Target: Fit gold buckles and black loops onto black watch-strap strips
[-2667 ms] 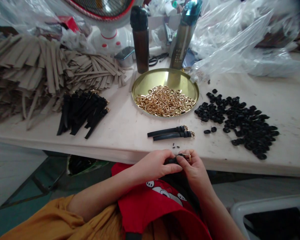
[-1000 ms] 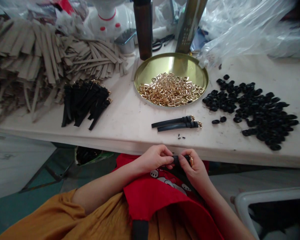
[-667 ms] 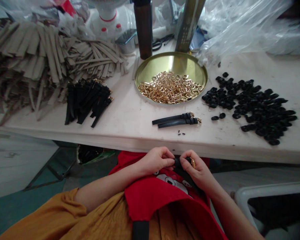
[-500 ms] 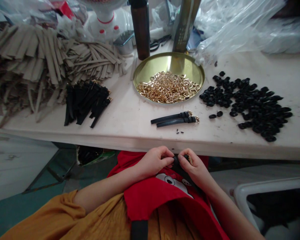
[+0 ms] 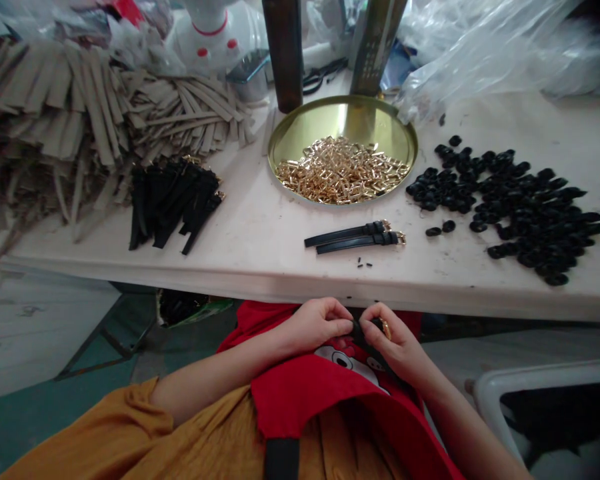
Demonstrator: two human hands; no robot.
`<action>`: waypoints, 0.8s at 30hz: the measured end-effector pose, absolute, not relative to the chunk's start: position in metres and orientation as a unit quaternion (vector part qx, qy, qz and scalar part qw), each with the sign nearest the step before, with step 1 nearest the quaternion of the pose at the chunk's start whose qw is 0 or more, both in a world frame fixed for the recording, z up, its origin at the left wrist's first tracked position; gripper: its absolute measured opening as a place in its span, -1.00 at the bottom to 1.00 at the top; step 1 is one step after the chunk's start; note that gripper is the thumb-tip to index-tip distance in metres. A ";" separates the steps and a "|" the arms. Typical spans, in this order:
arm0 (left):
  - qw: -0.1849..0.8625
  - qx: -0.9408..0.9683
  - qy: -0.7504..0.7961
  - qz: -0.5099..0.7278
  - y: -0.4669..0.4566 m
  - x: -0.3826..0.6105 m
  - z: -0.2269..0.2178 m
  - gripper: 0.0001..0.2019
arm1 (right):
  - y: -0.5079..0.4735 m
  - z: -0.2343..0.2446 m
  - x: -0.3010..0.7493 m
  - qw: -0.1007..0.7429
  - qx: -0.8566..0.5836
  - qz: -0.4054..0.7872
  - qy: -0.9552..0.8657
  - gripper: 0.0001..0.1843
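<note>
Both my hands meet over my lap, just below the table's front edge. My left hand (image 5: 316, 325) and my right hand (image 5: 395, 340) are closed, pinching a narrow black strap (image 5: 361, 331) between them. A gold buckle (image 5: 386, 328) shows at the strap's end by my right fingers. The rest of the strap hangs down over a red apron (image 5: 310, 393). On the table just beyond my hands lie two finished black straps (image 5: 353, 237) with gold buckles.
A gold round tray (image 5: 343, 120) holds several gold buckles. Black loops (image 5: 510, 200) are scattered at the right. A bundle of black straps (image 5: 173, 200) and a heap of tan strips (image 5: 75, 127) lie at the left. Bottles, a fan base and plastic bags stand behind.
My hands have stayed together on the strap, working it with small finger movements. The view has shifted slightly; the things on the table have not moved.
</note>
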State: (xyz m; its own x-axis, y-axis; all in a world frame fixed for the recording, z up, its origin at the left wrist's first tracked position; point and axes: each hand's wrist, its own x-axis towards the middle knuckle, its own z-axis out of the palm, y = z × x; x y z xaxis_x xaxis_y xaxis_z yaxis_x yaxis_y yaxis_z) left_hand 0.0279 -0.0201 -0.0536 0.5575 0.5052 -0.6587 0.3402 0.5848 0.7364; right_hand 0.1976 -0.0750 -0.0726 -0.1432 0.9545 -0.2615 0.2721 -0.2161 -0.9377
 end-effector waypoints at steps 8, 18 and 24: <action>0.629 0.651 0.426 -0.004 -0.011 0.023 -0.049 -0.78 | -0.071 -0.071 0.191 0.294 -0.612 0.488 -0.548 -0.84; 0.593 0.680 0.431 -0.003 -0.015 0.025 -0.056 -0.74 | -0.068 -0.070 0.195 0.264 -0.564 0.507 -0.595 -0.85; 0.583 0.700 0.409 -0.041 -0.008 0.030 -0.047 -0.75 | -0.079 -0.082 0.184 0.368 -0.648 0.483 -0.459 -0.80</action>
